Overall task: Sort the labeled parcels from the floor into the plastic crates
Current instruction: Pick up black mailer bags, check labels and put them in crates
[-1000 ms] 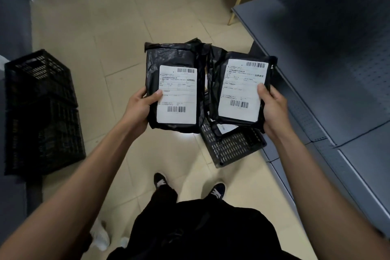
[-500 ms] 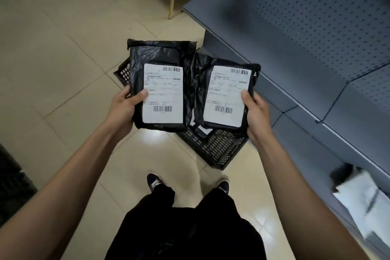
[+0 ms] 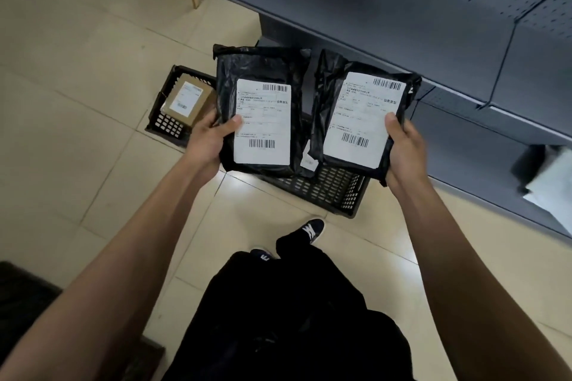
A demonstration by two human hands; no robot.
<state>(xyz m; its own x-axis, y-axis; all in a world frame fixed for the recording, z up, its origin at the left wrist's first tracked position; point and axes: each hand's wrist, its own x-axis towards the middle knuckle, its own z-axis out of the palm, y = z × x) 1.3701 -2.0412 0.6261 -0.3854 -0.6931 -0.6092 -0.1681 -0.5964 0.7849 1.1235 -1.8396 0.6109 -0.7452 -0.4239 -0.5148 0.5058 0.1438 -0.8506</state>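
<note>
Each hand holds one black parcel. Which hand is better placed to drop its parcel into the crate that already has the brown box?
Probably the left hand. Its parcel hangs right beside the crate holding the brown box. The right hand and its parcel are over the other crate, farther away.

Both held parcels, left parcel [image 3: 260, 77] and right parcel [image 3: 334, 83], are wrapped in crinkled, glossy black plastic film; each carries a smooth matt white paper label. The crates [image 3: 328, 192] are matt black perforated plastic. The box [image 3: 188, 100] is matt brown cardboard. Floor tiles [image 3: 77, 86] are smooth, semi-gloss beige. The shelving [image 3: 402, 18] is matt grey perforated metal.
</note>
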